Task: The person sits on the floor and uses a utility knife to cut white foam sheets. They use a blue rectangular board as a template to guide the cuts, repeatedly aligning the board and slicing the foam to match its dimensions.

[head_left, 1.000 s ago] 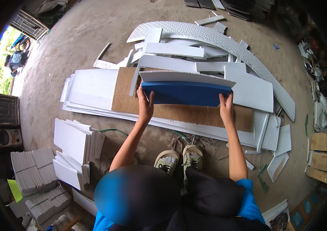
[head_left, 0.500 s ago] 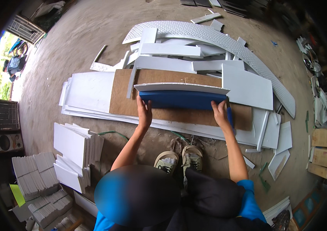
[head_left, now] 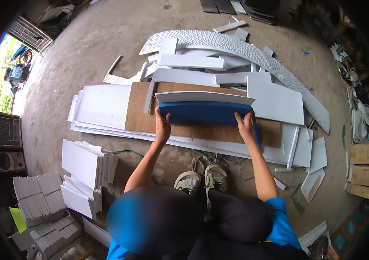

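I hold a long blue board (head_left: 201, 112) by its two ends, above a brown wooden board (head_left: 139, 104). Against its far side stands a thin white panel (head_left: 206, 98), slightly longer than the blue piece. My left hand (head_left: 163, 125) is closed round the left end, thumb on the blue face. At the right end my right hand (head_left: 244, 125) grips in the same way; its fingers behind are partly hidden. Just beyond that hand, a slim blue-handled tool (head_left: 257, 136) rests on the brown board; its far part is hidden.
White sheets (head_left: 102, 106) lie beneath the brown board. Beyond it are loose white offcuts (head_left: 191, 61) and a curved textured white strip (head_left: 236, 45). White panels (head_left: 80, 162) stand at my left, near bundled stacks (head_left: 41, 195). Cardboard boxes (head_left: 362, 167) sit far right.
The blue board and white panel stay in both hands. The white panel now leans slightly farther back, showing more of its face. The whole view has shifted a little.
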### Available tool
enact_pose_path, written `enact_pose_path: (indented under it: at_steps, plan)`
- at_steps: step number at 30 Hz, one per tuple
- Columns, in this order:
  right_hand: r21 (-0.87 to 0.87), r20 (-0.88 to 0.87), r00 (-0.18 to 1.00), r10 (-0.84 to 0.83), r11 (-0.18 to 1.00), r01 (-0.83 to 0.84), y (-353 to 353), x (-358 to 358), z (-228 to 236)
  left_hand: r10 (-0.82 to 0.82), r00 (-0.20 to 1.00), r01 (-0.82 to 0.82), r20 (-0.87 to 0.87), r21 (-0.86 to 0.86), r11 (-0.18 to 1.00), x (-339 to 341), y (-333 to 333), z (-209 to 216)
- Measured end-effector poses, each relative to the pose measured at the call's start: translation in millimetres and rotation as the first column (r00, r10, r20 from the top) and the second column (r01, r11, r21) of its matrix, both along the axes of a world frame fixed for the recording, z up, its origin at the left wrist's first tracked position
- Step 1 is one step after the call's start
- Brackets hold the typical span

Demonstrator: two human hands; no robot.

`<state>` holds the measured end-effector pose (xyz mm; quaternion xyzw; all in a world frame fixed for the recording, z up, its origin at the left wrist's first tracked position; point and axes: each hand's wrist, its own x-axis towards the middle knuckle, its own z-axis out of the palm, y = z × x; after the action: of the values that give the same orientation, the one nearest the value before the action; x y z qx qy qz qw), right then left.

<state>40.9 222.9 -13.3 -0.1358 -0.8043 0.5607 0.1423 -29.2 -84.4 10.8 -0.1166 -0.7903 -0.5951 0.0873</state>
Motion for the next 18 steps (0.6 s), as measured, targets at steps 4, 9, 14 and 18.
enact_pose_path:
  at_steps: [4, 9, 14, 18]
  plan:
    - [-0.02, -0.351, 0.936, -0.036, 0.999, 0.031, -3, -5, 71, -0.149, 0.978, 0.145, -0.144, -0.041, 0.989, 4, -1, 57]
    - [0.49, -0.438, 0.834, 0.334, 0.867, -0.09, -35, -10, 223, -0.352, 0.865, 0.156, -0.358, -0.474, 0.866, -4, 17, 184]
    - [0.623, -0.331, 0.831, 0.448, 0.765, -0.164, -74, -8, 283, -0.562, 0.686, -0.009, -0.462, -0.779, 0.627, 6, 46, 252]
    - [0.726, -0.241, 0.859, 0.452, 0.671, -0.15, -74, -14, 269, -0.596, 0.627, -0.126, -0.502, -0.82, 0.559, 6, 62, 243]
